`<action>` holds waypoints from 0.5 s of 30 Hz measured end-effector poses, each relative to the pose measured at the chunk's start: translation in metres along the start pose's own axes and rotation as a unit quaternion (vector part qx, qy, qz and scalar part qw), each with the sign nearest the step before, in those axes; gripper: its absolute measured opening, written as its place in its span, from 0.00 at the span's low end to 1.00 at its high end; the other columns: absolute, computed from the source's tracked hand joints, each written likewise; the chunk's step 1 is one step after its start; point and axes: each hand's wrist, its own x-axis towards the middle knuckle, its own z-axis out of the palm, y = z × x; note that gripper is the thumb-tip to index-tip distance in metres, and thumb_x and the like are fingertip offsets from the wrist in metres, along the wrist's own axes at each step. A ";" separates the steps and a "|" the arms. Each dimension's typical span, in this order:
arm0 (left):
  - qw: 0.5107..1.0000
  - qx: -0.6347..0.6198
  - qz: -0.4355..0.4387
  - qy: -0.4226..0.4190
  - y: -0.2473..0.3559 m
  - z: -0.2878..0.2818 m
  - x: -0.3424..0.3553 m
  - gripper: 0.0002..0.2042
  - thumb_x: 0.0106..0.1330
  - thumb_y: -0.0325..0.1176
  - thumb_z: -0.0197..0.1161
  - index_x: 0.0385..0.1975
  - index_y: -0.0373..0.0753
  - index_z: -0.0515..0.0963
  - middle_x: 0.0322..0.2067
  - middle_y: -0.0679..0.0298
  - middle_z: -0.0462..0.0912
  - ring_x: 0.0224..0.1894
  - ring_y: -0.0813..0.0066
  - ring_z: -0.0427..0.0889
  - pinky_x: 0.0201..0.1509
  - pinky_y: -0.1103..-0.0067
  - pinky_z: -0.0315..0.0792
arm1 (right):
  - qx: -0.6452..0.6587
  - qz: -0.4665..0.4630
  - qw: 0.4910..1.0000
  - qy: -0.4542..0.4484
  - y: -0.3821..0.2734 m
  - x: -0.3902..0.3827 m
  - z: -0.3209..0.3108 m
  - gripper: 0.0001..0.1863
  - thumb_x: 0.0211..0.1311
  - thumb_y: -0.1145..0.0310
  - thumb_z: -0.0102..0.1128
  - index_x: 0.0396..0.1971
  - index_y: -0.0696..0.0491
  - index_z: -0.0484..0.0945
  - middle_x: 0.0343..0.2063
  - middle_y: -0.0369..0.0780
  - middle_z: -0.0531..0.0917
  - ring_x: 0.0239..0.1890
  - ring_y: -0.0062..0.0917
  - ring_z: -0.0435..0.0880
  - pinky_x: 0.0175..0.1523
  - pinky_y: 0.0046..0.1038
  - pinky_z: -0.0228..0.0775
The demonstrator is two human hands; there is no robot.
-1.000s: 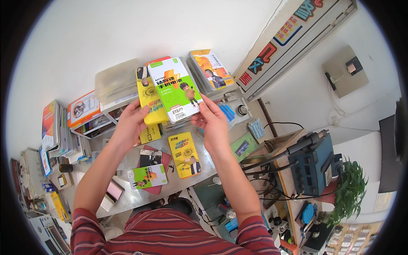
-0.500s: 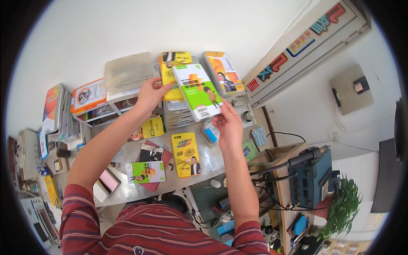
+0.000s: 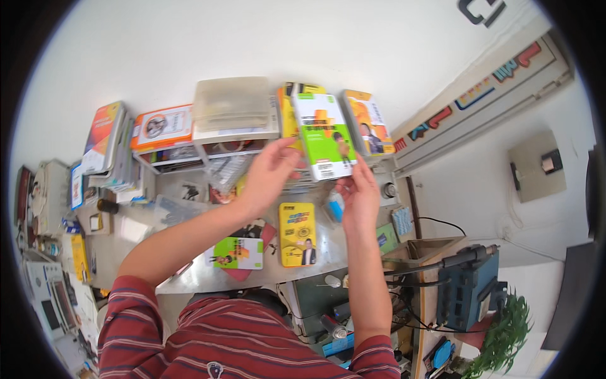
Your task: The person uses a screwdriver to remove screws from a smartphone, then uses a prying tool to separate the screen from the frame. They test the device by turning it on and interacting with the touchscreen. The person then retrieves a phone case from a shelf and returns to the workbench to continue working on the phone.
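My right hand (image 3: 362,194) grips the lower right corner of a flat white-and-green box (image 3: 324,136), which is tilted above the back of the table. My left hand (image 3: 273,169) is beside the box's lower left edge, fingers apart and nothing visible in them. Behind the raised box, a yellow box (image 3: 289,120) lies partly hidden on a stack. Nearer me, another yellow box (image 3: 297,237) lies flat on the metal table. To its left, a green-and-white pack (image 3: 235,254) rests on a reddish flat thing and a dark phone-like part.
A white-and-orange box (image 3: 369,123) stands at the back right. A cloudy plastic case (image 3: 231,104) sits on a white shelf, with upright packs (image 3: 104,139) further left. At the right are a blue bench device (image 3: 467,290), cables and a green plant (image 3: 505,331).
The view has shifted, so the table appears further right. My left hand has come off the yellow box at the back; my right hand keeps its hold on the white-and-green box.
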 end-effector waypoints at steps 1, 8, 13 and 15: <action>1.000 0.010 0.002 -0.007 -0.004 -0.001 -0.006 0.21 0.75 0.33 0.58 0.65 0.35 0.65 0.48 0.61 0.79 0.47 0.74 0.81 0.51 0.77 0.77 | 0.009 -0.004 1.000 -0.012 0.007 0.001 0.003 0.18 0.76 0.68 0.53 0.61 0.53 0.76 0.34 0.32 0.84 0.28 0.13 0.78 0.33 0.19 0.74; 0.996 -0.014 -0.047 0.074 -0.073 -0.033 -0.100 0.21 0.73 0.27 0.57 0.63 0.36 0.63 0.47 0.59 0.77 0.43 0.74 0.82 0.46 0.77 0.77 | -0.042 -0.019 0.999 0.025 0.029 0.026 0.004 0.21 0.74 0.64 0.58 0.63 0.54 0.73 0.35 0.34 0.83 0.29 0.15 0.81 0.33 0.19 0.77; 0.972 0.079 -0.144 0.167 -0.130 -0.070 -0.193 0.21 0.71 0.22 0.53 0.64 0.37 0.62 0.48 0.61 0.73 0.43 0.75 0.81 0.43 0.80 0.76 | -0.273 -0.110 0.956 0.016 0.044 0.041 -0.002 0.21 0.77 0.61 0.53 0.62 0.56 0.73 0.29 0.32 0.81 0.23 0.10 0.72 0.28 0.15 0.65; 0.953 0.041 -0.176 0.242 -0.140 -0.079 -0.215 0.21 0.69 0.22 0.54 0.62 0.35 0.63 0.46 0.59 0.75 0.40 0.72 0.83 0.42 0.77 0.76 | -0.246 -0.165 0.954 0.042 0.052 0.032 -0.014 0.21 0.78 0.60 0.50 0.62 0.57 0.73 0.24 0.30 0.76 0.22 0.10 0.66 0.26 0.15 0.58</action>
